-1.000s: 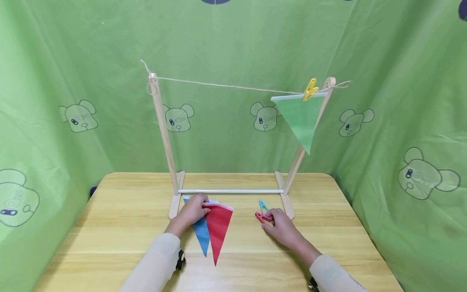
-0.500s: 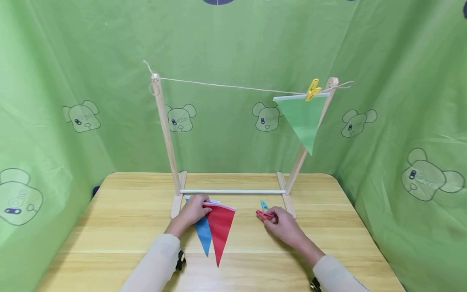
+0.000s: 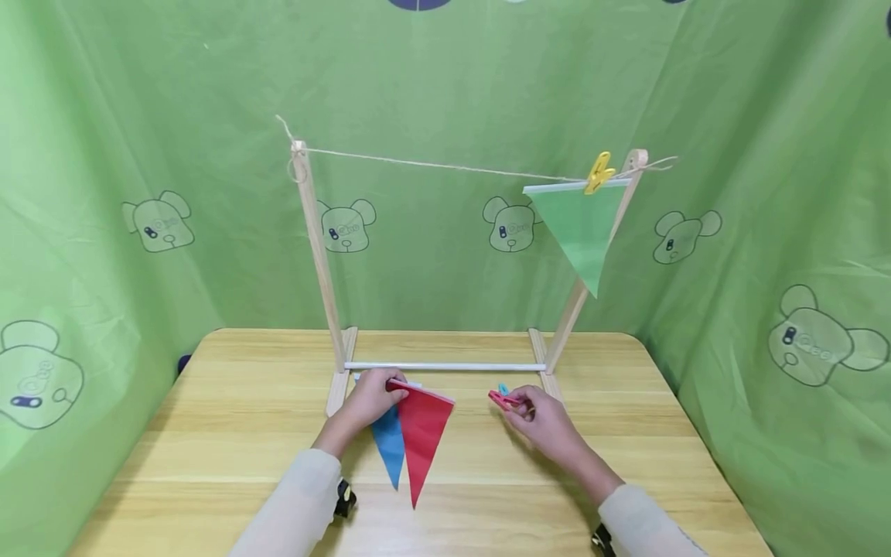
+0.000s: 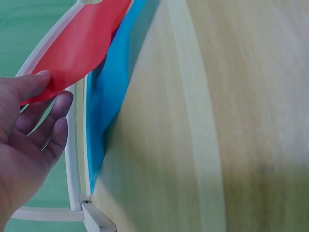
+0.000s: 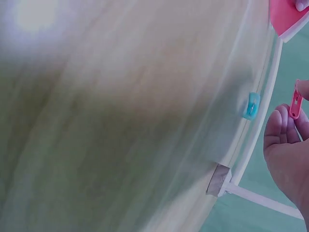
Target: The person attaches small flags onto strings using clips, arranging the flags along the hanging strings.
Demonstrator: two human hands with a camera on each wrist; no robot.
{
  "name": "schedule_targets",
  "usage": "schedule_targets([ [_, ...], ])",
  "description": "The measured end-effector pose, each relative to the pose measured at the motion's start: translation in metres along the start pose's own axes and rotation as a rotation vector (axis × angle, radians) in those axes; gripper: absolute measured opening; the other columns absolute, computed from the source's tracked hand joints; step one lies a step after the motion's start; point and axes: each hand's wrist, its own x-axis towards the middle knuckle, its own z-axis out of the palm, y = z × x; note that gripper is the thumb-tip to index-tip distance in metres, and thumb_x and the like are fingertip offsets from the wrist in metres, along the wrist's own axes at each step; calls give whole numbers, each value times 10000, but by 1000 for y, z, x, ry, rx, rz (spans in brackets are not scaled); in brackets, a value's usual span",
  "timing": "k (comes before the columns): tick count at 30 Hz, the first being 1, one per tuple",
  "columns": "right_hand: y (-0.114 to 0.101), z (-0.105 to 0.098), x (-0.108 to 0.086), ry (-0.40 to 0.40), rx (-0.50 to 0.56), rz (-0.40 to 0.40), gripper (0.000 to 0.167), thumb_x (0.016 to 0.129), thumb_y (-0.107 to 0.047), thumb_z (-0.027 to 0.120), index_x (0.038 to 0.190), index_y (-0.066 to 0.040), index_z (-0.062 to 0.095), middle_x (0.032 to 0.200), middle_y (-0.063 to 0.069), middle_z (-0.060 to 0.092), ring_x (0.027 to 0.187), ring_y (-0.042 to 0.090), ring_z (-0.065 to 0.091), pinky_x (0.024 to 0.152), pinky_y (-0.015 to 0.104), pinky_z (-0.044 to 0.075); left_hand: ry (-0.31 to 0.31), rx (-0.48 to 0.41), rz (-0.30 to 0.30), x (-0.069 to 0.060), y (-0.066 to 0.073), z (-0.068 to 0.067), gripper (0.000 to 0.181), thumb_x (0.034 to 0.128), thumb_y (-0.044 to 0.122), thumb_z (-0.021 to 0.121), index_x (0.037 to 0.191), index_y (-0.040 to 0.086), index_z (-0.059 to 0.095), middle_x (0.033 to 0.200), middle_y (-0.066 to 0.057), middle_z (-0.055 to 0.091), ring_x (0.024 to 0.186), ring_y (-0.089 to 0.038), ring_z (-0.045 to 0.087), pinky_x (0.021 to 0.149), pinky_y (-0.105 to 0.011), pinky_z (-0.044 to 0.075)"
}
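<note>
The left hand [image 3: 367,400] pinches the corner of a red triangular flag [image 3: 423,433] by its white edge; in the left wrist view the thumb of that hand [image 4: 29,130] lies on the red cloth [image 4: 79,46]. Behind it a blue triangular flag [image 3: 390,441] rests on the table, partly covered. The right hand [image 3: 546,427] holds a pink clothespin [image 3: 503,400] between thumb and fingers, also seen in the right wrist view as a pink clip [image 5: 295,100] by the hand [image 5: 289,154]. A light-blue clothespin [image 5: 251,106] lies on the table beyond it.
A wooden frame with a left post [image 3: 318,255] and right post [image 3: 572,309] carries a string [image 3: 431,164]. A green flag [image 3: 579,232] hangs near its right end under a yellow clothespin [image 3: 599,174]. A white rod [image 3: 445,367] joins the feet.
The right hand has lifted the pink clothespin slightly, and it now partly hides the light-blue one. The left hand has raised the red flag's held edge a little. The view has shifted slightly.
</note>
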Motion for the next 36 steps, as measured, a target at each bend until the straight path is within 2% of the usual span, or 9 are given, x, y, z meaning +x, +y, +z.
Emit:
schedule_targets([
  [6, -1, -6, 2, 12, 20, 5, 293, 896, -72, 788, 1159, -52, 660, 936, 43, 645, 817, 143, 602, 710, 203, 570, 29, -99, 19, -3, 4, -3, 81, 921, 62, 764, 939, 136, 735, 917, -5, 723, 834, -141, 617, 759, -278, 542],
  [10, -1, -8, 2, 27, 26, 7, 300, 900, -66, 782, 1176, -56, 663, 977, 57, 661, 844, 139, 618, 736, 197, 571, 71, -162, 25, -6, 5, -2, 87, 920, 46, 760, 932, 130, 740, 923, -17, 736, 832, -140, 627, 755, -259, 544],
  [14, -2, -9, 3, 36, 41, 11, 300, 902, -42, 770, 1181, -40, 659, 996, 80, 666, 850, 139, 625, 742, 195, 574, 115, -199, 29, -7, 6, 0, 82, 911, 27, 763, 932, 104, 743, 918, -42, 745, 810, -133, 632, 735, -246, 544],
  [17, -4, -11, 3, 48, 64, 24, 302, 895, -29, 770, 1176, -40, 658, 997, 88, 664, 842, 149, 630, 731, 200, 579, 125, -226, 15, -7, 6, 3, 79, 908, 22, 767, 936, 91, 742, 907, -55, 742, 786, -123, 621, 720, -226, 535],
  [23, -10, -15, 4, 83, 93, 23, 317, 898, -54, 774, 1192, -71, 657, 1037, 81, 650, 893, 176, 619, 766, 200, 575, 137, -252, -2, -9, 7, 6, 79, 907, 27, 770, 938, 89, 731, 878, -51, 736, 747, -122, 598, 674, -224, 519],
  [29, -16, -19, 5, 130, 137, 6, 321, 898, -49, 769, 1199, -43, 655, 1061, 101, 658, 931, 190, 618, 801, 199, 571, 162, -255, 2, -10, 12, 7, 73, 908, 45, 774, 952, 88, 733, 883, -62, 743, 752, -124, 597, 680, -236, 519],
  [36, -21, -22, 8, 166, 131, -59, 280, 914, -6, 727, 1183, -32, 658, 1092, 111, 648, 962, 189, 625, 833, 189, 562, 194, -279, -15, -9, 20, 6, 63, 909, 48, 774, 947, 76, 732, 837, -57, 706, 737, -140, 578, 640, -223, 501],
])
